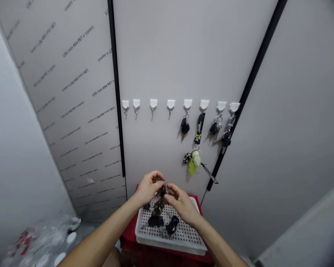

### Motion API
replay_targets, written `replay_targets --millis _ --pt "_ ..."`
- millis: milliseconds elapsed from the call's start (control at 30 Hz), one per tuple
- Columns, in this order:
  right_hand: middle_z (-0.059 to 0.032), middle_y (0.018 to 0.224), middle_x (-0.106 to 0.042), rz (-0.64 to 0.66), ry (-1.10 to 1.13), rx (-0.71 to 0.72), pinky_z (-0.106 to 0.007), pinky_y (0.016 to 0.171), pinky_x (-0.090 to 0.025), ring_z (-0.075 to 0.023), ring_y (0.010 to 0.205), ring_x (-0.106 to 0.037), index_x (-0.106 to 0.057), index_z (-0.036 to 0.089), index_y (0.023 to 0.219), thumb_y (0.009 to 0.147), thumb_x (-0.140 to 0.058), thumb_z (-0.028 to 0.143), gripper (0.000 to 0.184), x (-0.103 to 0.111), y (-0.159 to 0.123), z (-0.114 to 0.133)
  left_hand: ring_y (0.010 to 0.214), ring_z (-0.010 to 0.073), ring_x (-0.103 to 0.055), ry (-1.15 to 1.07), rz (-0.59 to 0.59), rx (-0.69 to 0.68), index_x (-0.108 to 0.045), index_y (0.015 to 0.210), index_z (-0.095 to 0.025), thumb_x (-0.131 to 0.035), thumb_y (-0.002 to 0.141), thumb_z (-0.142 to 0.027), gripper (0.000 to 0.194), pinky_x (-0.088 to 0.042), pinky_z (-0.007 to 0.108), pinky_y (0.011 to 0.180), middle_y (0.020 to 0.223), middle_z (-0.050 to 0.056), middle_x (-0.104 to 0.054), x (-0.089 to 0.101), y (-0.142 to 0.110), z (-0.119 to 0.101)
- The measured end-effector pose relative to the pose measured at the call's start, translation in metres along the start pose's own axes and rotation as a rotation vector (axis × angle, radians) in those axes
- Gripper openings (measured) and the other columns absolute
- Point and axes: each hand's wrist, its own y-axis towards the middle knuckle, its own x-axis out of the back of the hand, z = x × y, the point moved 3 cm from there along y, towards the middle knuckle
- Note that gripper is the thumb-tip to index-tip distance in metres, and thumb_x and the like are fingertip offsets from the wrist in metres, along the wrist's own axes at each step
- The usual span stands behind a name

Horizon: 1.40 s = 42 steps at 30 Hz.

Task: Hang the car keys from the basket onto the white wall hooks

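My left hand [149, 188] and my right hand [182, 204] meet above a white perforated basket [171, 243]. Between their pinched fingers is a bunch of keys [161, 192], with a dark part and a metal ring; a greenish-brown piece [157, 208] dangles below it. Fingers partly hide the bunch. Inside the basket lie a black key set [156, 221] and another black key set [172, 224], with a further dark item [147, 206] near the left wall.
White adhesive hooks [170, 104] line the panel. From those on the right hang a black key [185, 127], a black strap [199, 128] with a green charm [192, 167], and more keys [215, 127]. A red stool-like surface [129, 231] supports the basket. Plastic bags [41, 241] lie lower left.
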Motion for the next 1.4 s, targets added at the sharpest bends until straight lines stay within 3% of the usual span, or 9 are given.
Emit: replay_targets --millis 233,433,600,700,833,967,1167,1400 --pt "0.0042 0.049 -0.045 -0.170 -0.295 -0.001 -0.019 0.049 -0.031 -0.0076 0.048 -0.038 -0.049 0.015 0.056 0.063 -0.047 0.030 0.017 0.010 0.005 0.003 0.048 0.0047 -0.039 -0.031 -0.027 0.008 -0.042 0.057 -0.013 -0.047 0.055 -0.013 0.004 -0.032 0.018 0.050 0.049 -0.005 -0.043 0.003 0.002 -0.003" --pt "0.0039 0.049 -0.045 -0.208 -0.278 0.057 -0.020 0.049 -0.032 -0.0072 0.048 -0.039 -0.048 0.014 0.056 0.062 -0.048 0.029 0.015 0.015 0.012 0.024 0.046 0.0042 -0.039 -0.069 -0.035 -0.025 -0.042 0.056 -0.013 -0.047 0.054 -0.012 0.006 -0.032 0.018 0.049 0.048 -0.006 -0.042 0.005 0.010 -0.023" --pt "0.0039 0.053 -0.050 -0.191 -0.114 0.068 -0.021 0.049 -0.035 -0.0070 0.047 -0.044 -0.052 0.015 0.074 0.060 -0.049 0.029 0.020 0.016 0.023 0.049 0.046 0.0042 -0.040 -0.026 -0.023 -0.103 -0.043 0.056 -0.013 -0.046 0.054 -0.010 0.005 -0.033 0.018 0.049 0.047 -0.006 -0.043 0.005 0.019 -0.050" --pt "0.0033 0.053 -0.051 -0.197 -0.116 0.105 -0.021 0.048 -0.036 -0.0063 0.046 -0.043 -0.054 0.014 0.072 0.058 -0.051 0.029 0.020 0.017 0.032 0.064 0.045 0.0044 -0.040 0.013 0.005 -0.160 -0.043 0.057 -0.013 -0.046 0.055 -0.010 0.005 -0.033 0.018 0.048 0.046 -0.006 -0.043 0.008 0.026 -0.063" --pt "0.0034 0.053 -0.051 -0.247 -0.140 0.166 -0.020 0.048 -0.036 -0.0055 0.045 -0.043 -0.052 0.014 0.065 0.057 -0.052 0.028 0.016 0.021 0.048 0.083 0.045 0.0042 -0.040 0.096 0.011 -0.243 -0.044 0.057 -0.013 -0.045 0.055 -0.008 0.005 -0.034 0.017 0.047 0.046 -0.006 -0.043 0.013 0.043 -0.077" --pt "0.0041 0.054 -0.052 -0.349 -0.118 0.286 -0.020 0.047 -0.036 -0.0058 0.045 -0.044 -0.048 0.016 0.074 0.058 -0.051 0.029 0.021 0.028 0.064 0.104 0.045 0.0044 -0.041 0.199 -0.035 -0.312 -0.045 0.059 -0.013 -0.046 0.055 -0.010 0.005 -0.034 0.018 0.046 0.048 -0.006 -0.044 0.017 0.065 -0.094" --pt "-0.0002 0.065 -0.053 -0.445 -0.472 0.488 -0.022 0.054 -0.037 -0.0086 0.055 -0.047 -0.050 0.015 0.074 0.059 -0.049 0.025 0.018 0.036 0.081 0.134 0.051 0.0046 -0.042 0.323 -0.128 -0.505 -0.047 0.059 -0.013 -0.044 0.056 -0.008 0.006 -0.036 0.018 0.052 0.052 -0.005 -0.046 0.015 0.091 -0.132" --pt "-0.0032 0.074 -0.057 -0.519 -0.592 0.627 -0.024 0.063 -0.038 -0.0113 0.065 -0.050 -0.051 0.014 0.080 0.061 -0.043 0.020 0.021 0.046 0.103 0.158 0.054 0.0055 -0.043 0.437 -0.239 -0.625 -0.049 0.060 -0.012 -0.043 0.056 -0.007 0.009 -0.037 0.019 0.057 0.055 -0.004 -0.047 0.012 0.120 -0.161"
